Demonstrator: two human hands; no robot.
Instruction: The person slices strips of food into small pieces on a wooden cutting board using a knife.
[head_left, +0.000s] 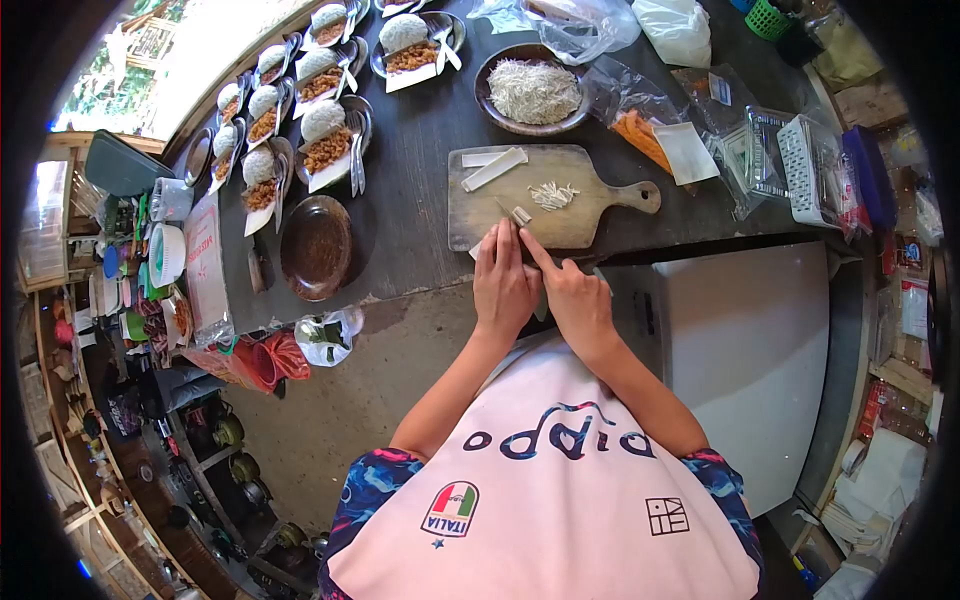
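My left hand (505,285) rests at the near edge of a wooden cutting board (600,205), fingers together and pressed down on a pale vegetable piece that they mostly cover. Closed around a knife is my right hand (580,300), its index finger stretched along the thin blade; the handle is mostly hidden. Small cut pale pieces (520,215) lie by the blade. Farther up the board are pale slabs (495,169) and a little heap of thin white strips (553,195). Beyond it stands a brown bowl (484,108) heaped with white shreds (533,92).
Several plates with rice, brown food and cutlery (325,135) fill the left of the dark table (400,190). An empty brown plate (317,247) sits near its edge. Orange food in a plastic bag (640,135) and a white basket (808,170) are at right. A white appliance (745,350) stands below.
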